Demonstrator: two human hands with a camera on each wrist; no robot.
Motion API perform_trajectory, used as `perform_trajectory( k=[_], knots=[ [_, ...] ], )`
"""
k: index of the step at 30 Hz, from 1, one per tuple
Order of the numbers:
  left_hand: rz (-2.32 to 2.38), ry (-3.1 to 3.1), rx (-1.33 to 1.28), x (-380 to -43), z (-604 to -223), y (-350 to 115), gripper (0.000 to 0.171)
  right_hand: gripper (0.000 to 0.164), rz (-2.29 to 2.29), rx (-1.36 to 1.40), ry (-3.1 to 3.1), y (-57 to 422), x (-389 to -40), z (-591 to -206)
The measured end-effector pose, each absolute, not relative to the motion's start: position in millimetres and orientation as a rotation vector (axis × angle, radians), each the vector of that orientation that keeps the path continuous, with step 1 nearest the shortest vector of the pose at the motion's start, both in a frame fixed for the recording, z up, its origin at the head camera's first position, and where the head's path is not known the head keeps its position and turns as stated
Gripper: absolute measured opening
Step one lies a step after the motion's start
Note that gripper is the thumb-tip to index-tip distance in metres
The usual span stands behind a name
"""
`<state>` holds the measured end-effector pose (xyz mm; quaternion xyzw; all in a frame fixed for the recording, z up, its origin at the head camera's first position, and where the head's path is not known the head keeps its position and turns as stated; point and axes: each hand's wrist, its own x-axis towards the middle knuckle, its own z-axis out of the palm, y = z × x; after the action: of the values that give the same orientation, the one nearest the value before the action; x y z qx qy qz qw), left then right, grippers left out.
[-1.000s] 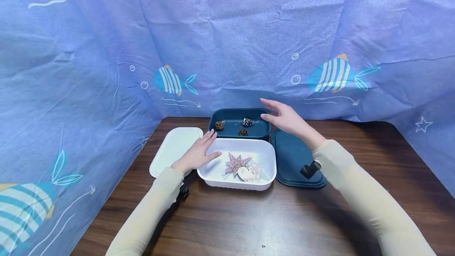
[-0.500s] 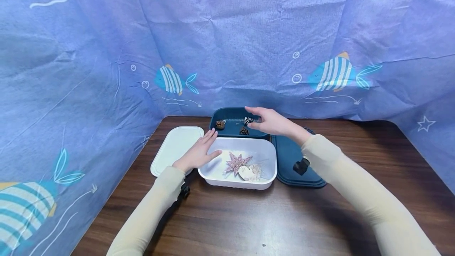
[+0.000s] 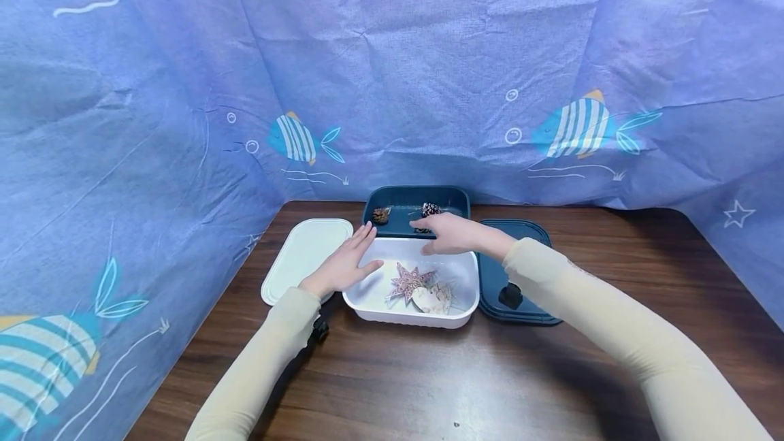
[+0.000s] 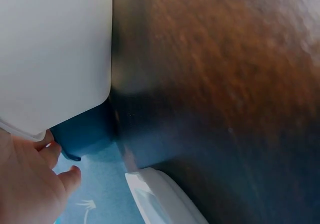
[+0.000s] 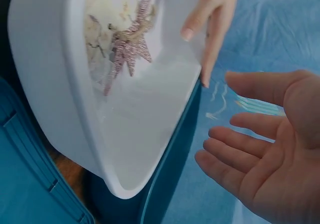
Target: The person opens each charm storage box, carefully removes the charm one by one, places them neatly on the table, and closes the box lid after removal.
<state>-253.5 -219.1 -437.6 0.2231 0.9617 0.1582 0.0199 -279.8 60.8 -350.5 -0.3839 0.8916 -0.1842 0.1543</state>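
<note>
- A blue-purple fish-printed cloth (image 3: pixel 416 73) hangs behind a dark wood table (image 3: pixel 392 386).
- On the table, taking the white box (image 3: pixel 404 317) as the clock's centre, the dark blue box (image 3: pixel 407 197) sits at 12 o'clock, the white lid (image 3: pixel 306 257) at 10 o'clock and the blue lid (image 3: pixel 493 278) at 3 o'clock.
- The white box holds a glittery pink star (image 3: pixel 409 282) and a pale ornament (image 3: pixel 427 299) at its 5 o'clock; whether the latter is one piece or several cannot be told.
- In the dark blue box lie a brown pinecone (image 3: pixel 381 215), a white-tipped pinecone (image 3: pixel 431 209) and a third pinecone (image 3: pixel 422 229), partly hidden.
- The left hand (image 3: pixel 344 266), thumb apart and fingers straight, lies at the white box's 10 o'clock rim; how firmly it touches cannot be told.
- The right hand (image 3: pixel 452 233), loosely spread and holding nothing, hovers towards 1 o'clock.
- Judging by this, the uncovering is done and both boxes are filled; any sorting and re-lidding seem left.
</note>
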Motion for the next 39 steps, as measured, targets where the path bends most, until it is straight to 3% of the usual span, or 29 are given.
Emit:
perform_trajectory(
  k=[12, 33, 39],
  knots=[
    [0.480, 2.989, 0.745, -255, -440, -221, 0.080, 0.072, -0.299, -1.050, 2.432, 51, -276, -354],
    [0.494, 2.985, 0.712, -255, -441, -221, 0.081, 0.072, 0.071, -1.043, 2.318, 45, -266, -384],
    [0.502, 2.986, 0.714, -254, -440, -221, 0.080, 0.064, 0.084, -1.079, 2.320, 41, -270, -388]
  ],
)
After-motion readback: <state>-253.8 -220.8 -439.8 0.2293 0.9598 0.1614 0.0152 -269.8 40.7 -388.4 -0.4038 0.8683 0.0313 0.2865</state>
